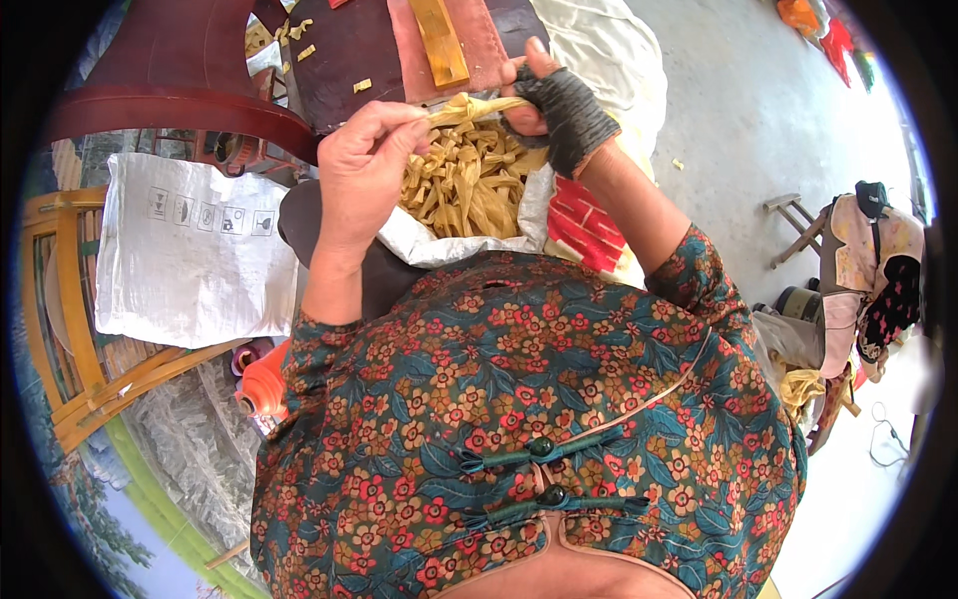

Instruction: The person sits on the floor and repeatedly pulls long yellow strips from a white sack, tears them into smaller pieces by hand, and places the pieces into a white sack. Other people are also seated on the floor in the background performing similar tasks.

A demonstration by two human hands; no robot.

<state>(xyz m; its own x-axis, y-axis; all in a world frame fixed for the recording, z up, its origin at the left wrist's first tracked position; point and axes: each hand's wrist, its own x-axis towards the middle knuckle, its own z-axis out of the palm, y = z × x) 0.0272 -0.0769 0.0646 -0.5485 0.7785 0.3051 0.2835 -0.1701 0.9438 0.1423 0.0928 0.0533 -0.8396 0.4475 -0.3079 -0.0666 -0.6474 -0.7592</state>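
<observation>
A thin yellow strip (464, 108), looking like soft bean curd skin, is stretched between my two hands. Its middle is bunched or folded; whether it is knotted I cannot tell. My left hand (361, 165) pinches one end between thumb and fingers. At the other end, my right hand (554, 108), in a dark grey fingerless wrap, grips the strip with curled fingers, its thumb pointing up. Just below them a white sack (429, 250) with its mouth rolled open holds a heap of similar yellow pieces (469, 190).
Beyond the sack, a wooden block (439, 45) lies on a pink cloth (477, 45) over a dark surface with yellow scraps. A dark red chair (180, 75) stands at upper left, above a white sheet (200, 250) on a bamboo chair (85, 384). Another person (848, 270) sits at right.
</observation>
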